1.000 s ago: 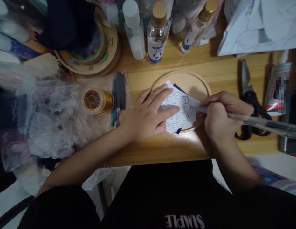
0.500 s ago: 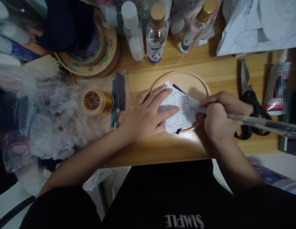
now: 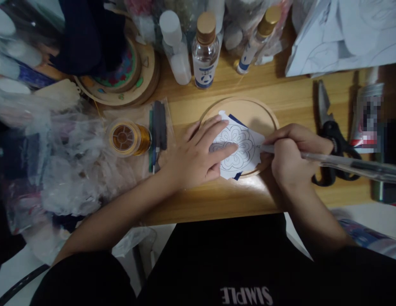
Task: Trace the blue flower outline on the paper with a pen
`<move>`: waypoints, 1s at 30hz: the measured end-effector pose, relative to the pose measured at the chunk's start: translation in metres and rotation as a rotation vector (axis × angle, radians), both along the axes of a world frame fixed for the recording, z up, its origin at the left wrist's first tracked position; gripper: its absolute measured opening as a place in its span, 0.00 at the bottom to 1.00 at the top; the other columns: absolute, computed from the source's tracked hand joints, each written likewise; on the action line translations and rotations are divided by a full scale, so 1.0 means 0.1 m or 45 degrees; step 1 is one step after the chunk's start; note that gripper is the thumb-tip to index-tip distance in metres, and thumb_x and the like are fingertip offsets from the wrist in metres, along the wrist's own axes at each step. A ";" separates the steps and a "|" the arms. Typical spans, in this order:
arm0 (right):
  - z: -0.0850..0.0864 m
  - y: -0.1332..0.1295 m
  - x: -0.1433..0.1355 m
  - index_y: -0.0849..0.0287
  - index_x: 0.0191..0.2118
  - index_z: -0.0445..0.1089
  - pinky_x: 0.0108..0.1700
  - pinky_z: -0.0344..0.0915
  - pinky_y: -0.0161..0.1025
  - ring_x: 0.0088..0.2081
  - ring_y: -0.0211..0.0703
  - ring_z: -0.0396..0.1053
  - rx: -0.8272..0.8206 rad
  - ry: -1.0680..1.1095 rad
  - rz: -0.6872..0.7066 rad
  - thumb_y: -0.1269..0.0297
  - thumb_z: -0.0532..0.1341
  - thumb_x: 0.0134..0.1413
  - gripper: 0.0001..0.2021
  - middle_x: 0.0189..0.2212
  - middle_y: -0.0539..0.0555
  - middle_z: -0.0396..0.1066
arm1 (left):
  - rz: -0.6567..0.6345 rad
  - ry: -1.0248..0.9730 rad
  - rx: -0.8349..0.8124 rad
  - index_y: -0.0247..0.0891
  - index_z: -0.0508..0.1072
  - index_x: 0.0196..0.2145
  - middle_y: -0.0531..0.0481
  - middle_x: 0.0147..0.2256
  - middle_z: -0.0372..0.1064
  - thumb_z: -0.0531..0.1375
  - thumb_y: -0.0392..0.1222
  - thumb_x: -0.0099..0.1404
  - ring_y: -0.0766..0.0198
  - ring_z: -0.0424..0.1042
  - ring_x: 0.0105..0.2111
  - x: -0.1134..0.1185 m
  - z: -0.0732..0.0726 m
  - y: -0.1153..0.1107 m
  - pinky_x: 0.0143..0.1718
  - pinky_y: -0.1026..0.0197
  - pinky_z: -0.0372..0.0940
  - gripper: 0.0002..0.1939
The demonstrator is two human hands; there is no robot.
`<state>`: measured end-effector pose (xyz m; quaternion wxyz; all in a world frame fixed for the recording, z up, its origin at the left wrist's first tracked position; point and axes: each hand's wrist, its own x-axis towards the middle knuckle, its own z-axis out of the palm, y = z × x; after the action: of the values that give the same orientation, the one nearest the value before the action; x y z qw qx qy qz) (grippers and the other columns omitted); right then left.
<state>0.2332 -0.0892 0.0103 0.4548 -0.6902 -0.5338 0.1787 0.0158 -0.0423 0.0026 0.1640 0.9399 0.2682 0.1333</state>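
A white paper with a printed flower pattern [image 3: 244,155] lies on a round wooden board with a raised rim [image 3: 264,111]. Dark blue material [image 3: 237,120] peeks out from beneath the paper's edges. My left hand [image 3: 200,155] rests flat on the paper, its fingers spread and pressing it down. In my right hand [image 3: 292,155] is a long clear pen [image 3: 351,165], gripped close to its tip. That tip meets the right edge of the paper, and the pen's body slants out to the right.
Black-handled scissors [image 3: 333,136] and a tube [image 3: 366,114] lie to the right. Bottles [image 3: 206,55] stand behind the board. A spool of golden thread [image 3: 129,138], dark pens [image 3: 159,127] and crumpled plastic bags [image 3: 73,170] are at left. Folded papers [image 3: 341,42] sit at back right.
The camera view has shifted slightly. Both hands, the paper and the pen hold nearly the same places relative to each other.
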 end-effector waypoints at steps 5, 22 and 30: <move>0.00 0.00 0.00 0.49 0.21 0.71 0.23 0.59 0.41 0.19 0.42 0.64 0.014 0.019 -0.006 0.75 0.55 0.43 0.13 0.15 0.46 0.65 | 0.008 0.009 -0.025 0.42 0.73 0.57 0.37 0.68 0.57 0.60 0.34 0.66 0.43 0.55 0.70 0.00 0.01 0.00 0.68 0.41 0.54 0.23; -0.01 -0.01 -0.01 0.51 0.20 0.71 0.23 0.58 0.40 0.19 0.40 0.64 0.053 0.045 -0.002 0.77 0.54 0.43 0.14 0.16 0.45 0.66 | -0.006 -0.015 -0.009 0.41 0.74 0.57 0.34 0.67 0.58 0.60 0.33 0.65 0.40 0.57 0.69 0.00 0.01 0.00 0.67 0.41 0.54 0.22; -0.01 0.01 -0.02 0.52 0.20 0.72 0.23 0.56 0.38 0.18 0.39 0.63 0.089 0.033 0.009 0.75 0.55 0.44 0.13 0.14 0.45 0.65 | 0.006 0.015 -0.033 0.43 0.73 0.58 0.38 0.68 0.56 0.59 0.35 0.67 0.43 0.55 0.70 0.00 0.00 0.00 0.69 0.42 0.52 0.22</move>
<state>0.2316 -0.0878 0.0088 0.4847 -0.6697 -0.5362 0.1704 0.0158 -0.0424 0.0028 0.1741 0.9379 0.2729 0.1246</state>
